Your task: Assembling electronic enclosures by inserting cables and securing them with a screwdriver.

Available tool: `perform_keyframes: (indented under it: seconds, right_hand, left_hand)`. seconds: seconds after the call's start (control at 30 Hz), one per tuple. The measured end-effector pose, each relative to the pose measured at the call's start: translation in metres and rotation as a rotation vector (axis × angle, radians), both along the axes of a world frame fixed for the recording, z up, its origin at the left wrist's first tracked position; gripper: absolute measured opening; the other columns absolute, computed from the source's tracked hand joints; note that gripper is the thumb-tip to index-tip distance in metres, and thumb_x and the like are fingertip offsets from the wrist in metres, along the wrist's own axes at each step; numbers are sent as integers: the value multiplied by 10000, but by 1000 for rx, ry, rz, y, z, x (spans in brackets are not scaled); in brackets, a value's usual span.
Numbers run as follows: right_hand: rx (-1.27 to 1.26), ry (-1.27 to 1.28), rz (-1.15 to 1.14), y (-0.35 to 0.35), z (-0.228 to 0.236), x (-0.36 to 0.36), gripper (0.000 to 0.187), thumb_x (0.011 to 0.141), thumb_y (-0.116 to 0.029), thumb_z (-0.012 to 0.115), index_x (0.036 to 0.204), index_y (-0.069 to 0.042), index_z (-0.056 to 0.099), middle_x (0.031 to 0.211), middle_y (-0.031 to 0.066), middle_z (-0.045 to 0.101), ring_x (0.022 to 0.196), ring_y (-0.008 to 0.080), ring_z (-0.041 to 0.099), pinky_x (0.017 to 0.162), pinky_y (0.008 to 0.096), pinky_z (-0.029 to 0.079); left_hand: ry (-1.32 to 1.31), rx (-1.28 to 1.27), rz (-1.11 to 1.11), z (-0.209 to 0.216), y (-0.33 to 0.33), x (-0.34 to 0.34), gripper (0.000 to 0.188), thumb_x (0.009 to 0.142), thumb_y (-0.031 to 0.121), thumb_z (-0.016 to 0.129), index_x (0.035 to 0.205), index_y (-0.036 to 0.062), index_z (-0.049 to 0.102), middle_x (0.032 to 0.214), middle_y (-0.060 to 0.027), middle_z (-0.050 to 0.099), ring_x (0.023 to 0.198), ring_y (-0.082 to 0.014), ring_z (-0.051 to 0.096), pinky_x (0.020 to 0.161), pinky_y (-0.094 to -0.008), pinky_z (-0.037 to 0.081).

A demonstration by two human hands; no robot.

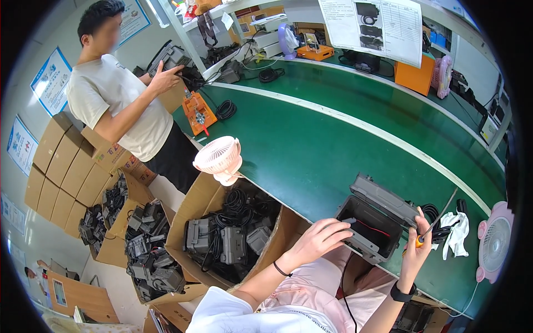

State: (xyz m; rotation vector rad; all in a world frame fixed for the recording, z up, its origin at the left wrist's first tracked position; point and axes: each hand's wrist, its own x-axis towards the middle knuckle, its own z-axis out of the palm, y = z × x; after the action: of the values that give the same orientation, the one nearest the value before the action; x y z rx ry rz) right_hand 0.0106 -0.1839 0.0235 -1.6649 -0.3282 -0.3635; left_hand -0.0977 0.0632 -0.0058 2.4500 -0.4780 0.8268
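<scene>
A dark grey plastic case point(371, 242) stands with its lid point(383, 195) raised at the bench's near edge. A thin red wire point(373, 228) shows inside it. Over the case's left wall, my left hand point(322, 240) has its fingers together, with a small grey piece point(350, 220) at the fingertips. My right hand point(416, 248) is closed round a screwdriver point(420, 241) with an orange-yellow handle, its long shaft pointing up and away. Its fingers are also beside the lid's right end. A black cable point(345, 277) hangs down below the case.
A white glove point(456, 233) and coiled black cable point(430, 212) lie right of the case, near a pink fan point(495, 242). Another small fan point(219, 158) stands at the bench's left edge. Cartons of grey cases point(232, 244) stand left. A co-worker point(119, 105) holds a similar case.
</scene>
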Motion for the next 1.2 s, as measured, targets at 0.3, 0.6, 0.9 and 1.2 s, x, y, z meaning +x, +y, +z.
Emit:
perform_keyframes:
  seconds: [0.3, 0.6, 0.9, 1.2]
  right_hand:
    - [-6, -15, -12, 1, 0, 0, 222, 953, -75, 603, 1171, -38, 621, 1306, 126, 630, 597, 0, 393, 507, 155, 301]
    - [-9, 7, -1, -7, -3, 1, 291, 995, -96, 549, 1277, -26, 572, 1354, 109, 591, 969, 46, 601, 510, 157, 362]
    - [28, 66, -37, -15, -11, 0, 257, 981, -77, 554, 1227, -3, 571, 1367, 154, 577, 856, 21, 568, 506, 157, 342]
    - [79, 60, -110, -24, -18, -1, 277, 982, -72, 562, 1251, -11, 579, 1292, 102, 612, 744, -3, 531, 474, 154, 317]
  left_hand:
    - [49, -12, 74, -10, -5, -4, 441, 760, 122, 748, 1181, 96, 623, 1208, -45, 592, 1129, -256, 541, 979, -410, 468]
    - [-13, 18, 76, -10, -5, -3, 449, 769, 125, 738, 1206, 94, 638, 1071, -50, 588, 1156, -266, 522, 1096, -529, 387]
    - [-8, -21, 38, -10, -7, -5, 438, 784, 91, 719, 1214, 83, 637, 1063, -52, 592, 1153, -274, 534, 1085, -537, 403]
    - [-16, -12, -28, -14, -14, -6, 398, 784, 86, 686, 1181, 74, 659, 1083, -62, 595, 1150, -285, 539, 1066, -518, 429]
